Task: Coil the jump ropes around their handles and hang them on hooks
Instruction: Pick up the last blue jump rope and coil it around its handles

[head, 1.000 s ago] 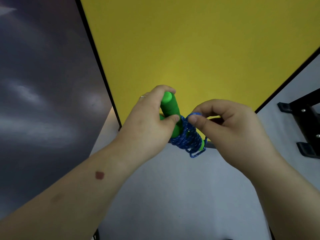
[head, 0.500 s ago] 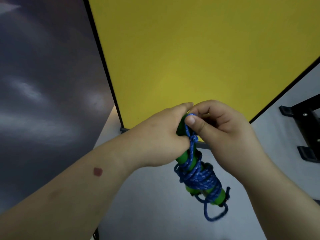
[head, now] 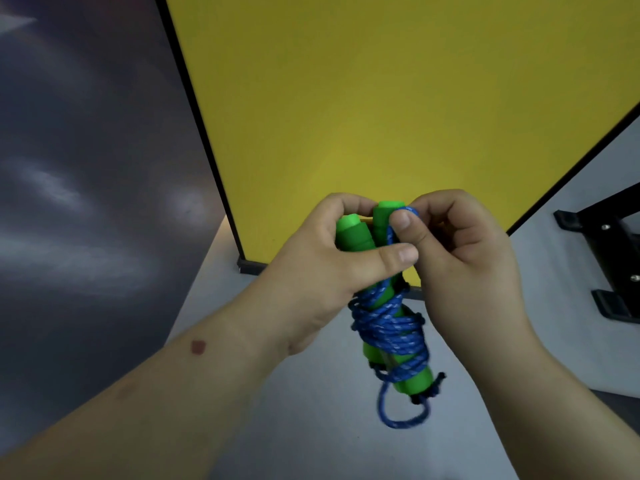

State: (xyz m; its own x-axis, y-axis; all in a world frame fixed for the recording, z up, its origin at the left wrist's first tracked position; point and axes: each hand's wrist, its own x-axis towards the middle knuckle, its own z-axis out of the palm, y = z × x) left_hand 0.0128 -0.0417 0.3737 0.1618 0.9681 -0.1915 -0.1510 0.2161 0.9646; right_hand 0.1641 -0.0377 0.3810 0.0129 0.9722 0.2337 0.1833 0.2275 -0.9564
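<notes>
A jump rope with two green foam handles is held upright in front of me, its blue speckled rope coiled many times round the lower half of the handles. My left hand grips both handles near their tops, thumb across them. My right hand pinches a loop of the blue rope between thumb and forefinger at the top of the right handle. A loose loop of rope hangs below the bundle. No hooks are in view.
A yellow panel with a black frame stands right behind the hands. A dark grey wall fills the left. A black metal bracket sits at the right edge on the pale grey floor.
The bundle swung from pointing away to hanging upright, then both handle tops rose into view above my left hand. My right hand kept pinching the rope loop and lifted it to the handle top.
</notes>
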